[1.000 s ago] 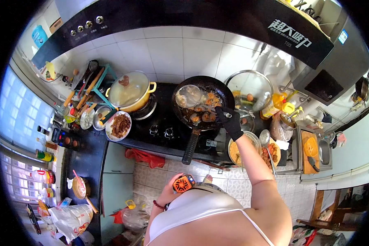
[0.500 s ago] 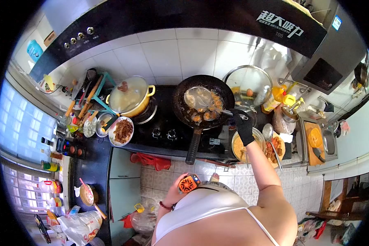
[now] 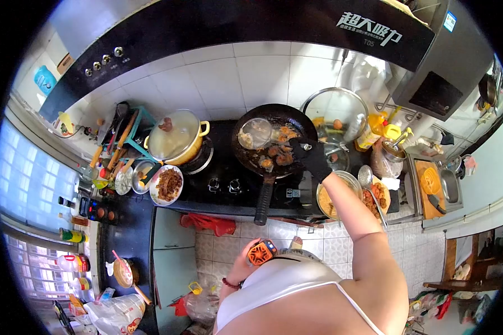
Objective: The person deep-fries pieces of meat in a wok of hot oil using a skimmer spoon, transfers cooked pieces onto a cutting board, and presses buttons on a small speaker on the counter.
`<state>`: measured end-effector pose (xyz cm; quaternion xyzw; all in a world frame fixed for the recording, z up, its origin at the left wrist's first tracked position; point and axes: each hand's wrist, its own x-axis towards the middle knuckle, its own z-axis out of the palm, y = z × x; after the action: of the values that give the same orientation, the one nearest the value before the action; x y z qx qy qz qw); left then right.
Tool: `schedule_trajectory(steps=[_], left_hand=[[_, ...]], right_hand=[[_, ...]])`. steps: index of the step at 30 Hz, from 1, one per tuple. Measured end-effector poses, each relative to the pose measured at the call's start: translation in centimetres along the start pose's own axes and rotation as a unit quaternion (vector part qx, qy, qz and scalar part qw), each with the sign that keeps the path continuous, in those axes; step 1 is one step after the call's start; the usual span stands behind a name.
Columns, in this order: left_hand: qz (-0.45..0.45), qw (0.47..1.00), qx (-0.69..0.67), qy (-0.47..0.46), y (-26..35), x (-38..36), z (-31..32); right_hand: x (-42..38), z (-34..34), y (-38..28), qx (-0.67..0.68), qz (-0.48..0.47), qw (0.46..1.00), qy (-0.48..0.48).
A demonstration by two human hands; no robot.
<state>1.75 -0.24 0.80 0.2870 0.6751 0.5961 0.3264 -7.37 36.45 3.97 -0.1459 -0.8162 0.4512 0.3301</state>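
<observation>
My right hand [image 3: 313, 160], in a black glove, is closed around the handle of a mesh skimmer [image 3: 255, 133]. It hangs over the right side of a black wok [image 3: 243, 159], while the skimmer's round head lies at the wok's left side with pale bits on it. Browned fried pieces [image 3: 284, 158] sit in the wok. My left hand [image 3: 243, 267], with a bracelet at the wrist, is low in front of my body. Its fingers curl around an orange and black device [image 3: 261, 253], which partly hides them.
Left of the wok stands a lidded yellow pot [image 3: 176, 139], with a bowl of browned food [image 3: 166, 184] in front. On the right are a bowl of batter [image 3: 325, 204], a plate of fried pieces [image 3: 379, 195] and a ladle [image 3: 365, 176]. A glass lid [image 3: 338, 106] leans against the wall.
My right hand has moved left and slightly up, further over the wok, and the skimmer head has shifted left. My left hand stays at the orange device. The view has shifted slightly.
</observation>
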Motion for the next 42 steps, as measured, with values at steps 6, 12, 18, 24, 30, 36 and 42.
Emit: schedule_trajectory(steps=[6, 12, 18, 24, 30, 36, 42], left_hand=[[-0.003, 1.000, -0.009, 0.021, -0.5, -0.6, -0.1], [0.009, 1.000, -0.010, 0.014, -1.1, -0.5, -0.4], [0.006, 0.998, 0.059, -0.022, -4.7, -0.5, -1.4], [0.039, 0.998, 0.008, -0.049, -5.5, 0.5, -1.3], [0.090, 0.990, 0.039, -0.104, -6.3, 2.9, -0.9], [0.086, 0.990, 0.071, -0.087, -7.9, 3.1, -1.0], [0.094, 0.992, 0.052, -0.069, -5.9, 2.7, -0.7]], right_hand=[[-0.6, -0.5, -0.6, 0.009, 0.004, 1.000, -0.028], [-1.5, -0.3, 0.9, 0.034, 0.012, 0.999, -0.031], [-2.4, -0.3, 0.5, 0.058, 0.031, 0.998, -0.021], [-3.1, -0.8, 0.3, 0.059, 0.109, 0.992, -0.004], [-3.3, -0.7, 0.7, 0.153, 0.129, 0.980, 0.020], [-4.4, -3.0, 2.4, 0.294, 0.133, 0.939, 0.119], [-5.5, -7.1, 1.8, 0.147, 0.136, 0.958, 0.203]])
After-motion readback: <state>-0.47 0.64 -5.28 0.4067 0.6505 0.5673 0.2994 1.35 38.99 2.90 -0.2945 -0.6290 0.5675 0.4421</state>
